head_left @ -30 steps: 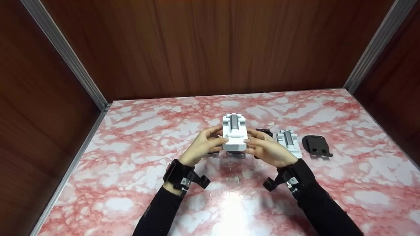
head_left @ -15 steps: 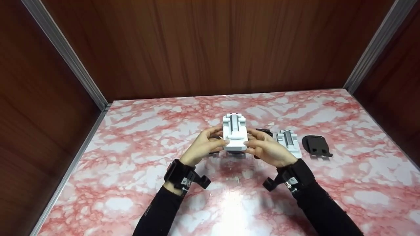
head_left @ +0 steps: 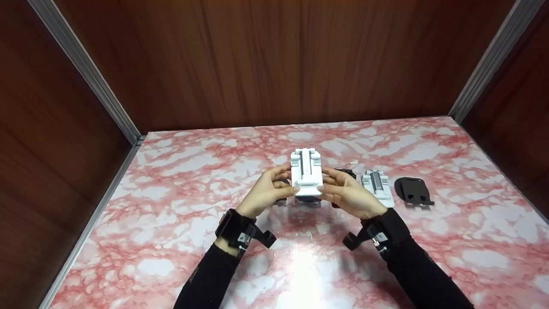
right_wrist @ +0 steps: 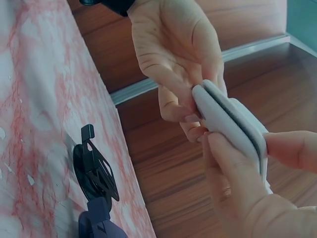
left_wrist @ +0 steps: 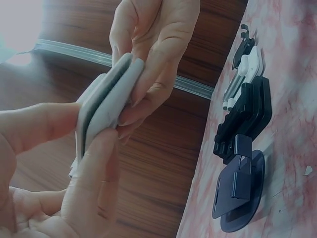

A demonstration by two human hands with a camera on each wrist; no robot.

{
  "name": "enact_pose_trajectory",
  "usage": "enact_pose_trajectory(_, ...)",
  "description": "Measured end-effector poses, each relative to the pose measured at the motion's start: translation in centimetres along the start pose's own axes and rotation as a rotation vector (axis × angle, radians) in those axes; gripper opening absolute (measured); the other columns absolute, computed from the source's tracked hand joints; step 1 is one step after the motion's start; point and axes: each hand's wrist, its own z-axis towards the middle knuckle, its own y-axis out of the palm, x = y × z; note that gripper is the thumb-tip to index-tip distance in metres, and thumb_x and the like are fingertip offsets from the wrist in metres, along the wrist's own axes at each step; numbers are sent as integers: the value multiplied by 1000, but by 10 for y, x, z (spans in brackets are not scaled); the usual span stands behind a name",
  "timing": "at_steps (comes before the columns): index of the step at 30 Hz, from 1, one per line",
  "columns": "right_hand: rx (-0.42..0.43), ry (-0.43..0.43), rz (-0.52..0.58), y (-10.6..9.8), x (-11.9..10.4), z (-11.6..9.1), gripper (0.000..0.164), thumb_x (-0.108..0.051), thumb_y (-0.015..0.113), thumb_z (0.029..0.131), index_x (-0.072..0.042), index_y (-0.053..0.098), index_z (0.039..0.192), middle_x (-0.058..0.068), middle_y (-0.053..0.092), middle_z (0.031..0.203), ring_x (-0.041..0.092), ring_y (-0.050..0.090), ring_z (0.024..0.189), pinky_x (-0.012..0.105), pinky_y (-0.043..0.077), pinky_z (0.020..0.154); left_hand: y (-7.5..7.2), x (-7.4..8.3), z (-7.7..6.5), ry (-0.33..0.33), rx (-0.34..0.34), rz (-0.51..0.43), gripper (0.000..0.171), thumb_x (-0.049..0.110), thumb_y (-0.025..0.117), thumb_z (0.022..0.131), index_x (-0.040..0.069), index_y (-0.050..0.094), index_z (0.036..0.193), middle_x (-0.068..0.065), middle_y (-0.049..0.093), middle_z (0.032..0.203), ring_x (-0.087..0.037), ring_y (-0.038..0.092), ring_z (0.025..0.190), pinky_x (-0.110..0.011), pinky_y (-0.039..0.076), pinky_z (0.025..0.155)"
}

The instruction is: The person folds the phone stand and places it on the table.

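Note:
Both hands hold a folded white phone stand (head_left: 306,169) up in the middle of the head view. My left hand (head_left: 265,191) grips its left edge with thumb and fingers, and my right hand (head_left: 349,195) grips the right edge the same way. A thin dark gap runs between the stand's two white layers (left_wrist: 106,96) in the left wrist view. The right wrist view shows the layers (right_wrist: 230,121) edge-on, with fingertips pinching them from both sides. Its hinged bar, toward the far end, faces up at the head camera.
On the marbled table (head_left: 184,240) a second white phone stand (head_left: 378,189) lies to the right, beside a dark phone stand (head_left: 414,191). A black stand (left_wrist: 247,119), a purplish stand (left_wrist: 237,183) and another black stand (right_wrist: 96,171) complete the row. Wood-grain panels (head_left: 274,64) enclose the table.
The white stand has tilted slightly in the hands, so its front edge face shows less and its bar looks brighter. Both hands stay in nearly the same place.

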Motion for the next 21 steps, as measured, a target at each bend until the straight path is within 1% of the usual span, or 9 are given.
enact_pose_trajectory(3, 2, -3, -20, 0, 0, 0, 66, 14, 46, 93, 11, 10, 149, 23, 40, 141, 21, 55, 116, 34, 45, 101, 0, -1, 0, 14, 8, 8, 68, -9, 67, 82, -12, 36, 142, -20, 60, 115, -14, 61, 80, -25, 56, 76)
enact_pose_trajectory(7, 1, -15, -25, 1, -1, -1, 66, 14, 46, 93, 12, 11, 149, 26, 38, 142, 22, 55, 116, 36, 45, 102, -1, -2, -1, 11, 7, -19, 69, -10, 67, 82, -11, 34, 142, -23, 60, 119, -15, 61, 82, -27, 56, 79)
enact_pose_trajectory(11, 3, -34, -37, 3, -2, -2, 65, 13, 47, 93, 12, 13, 149, 21, 45, 134, 22, 57, 113, 36, 46, 101, -1, -1, -1, -12, -10, -74, 69, -11, 65, 83, -10, 32, 143, -23, 59, 122, -18, 63, 87, -31, 56, 82)
enact_pose_trajectory(14, -2, -52, -61, 5, -3, -3, 64, 12, 49, 93, 13, 17, 148, 18, 50, 128, 22, 58, 110, 36, 47, 100, -1, -1, -1, -29, -16, -95, 69, -11, 64, 84, -9, 32, 144, -23, 59, 123, -20, 65, 89, -32, 56, 82)
enact_pose_trajectory(16, -6, -61, -80, 7, -3, -3, 63, 11, 50, 93, 12, 19, 148, 18, 51, 127, 23, 59, 109, 36, 47, 99, -1, -1, 0, -31, -12, -91, 68, -11, 65, 84, -9, 33, 144, -23, 60, 123, -21, 65, 90, -32, 56, 82)
enact_pose_trajectory(21, -14, -69, -127, 9, -2, -3, 63, 8, 51, 95, 11, 19, 149, 23, 48, 131, 24, 58, 111, 37, 47, 99, -1, 0, -1, -33, 10, -80, 66, -10, 66, 83, -8, 36, 142, -22, 60, 121, -22, 64, 91, -35, 56, 83)
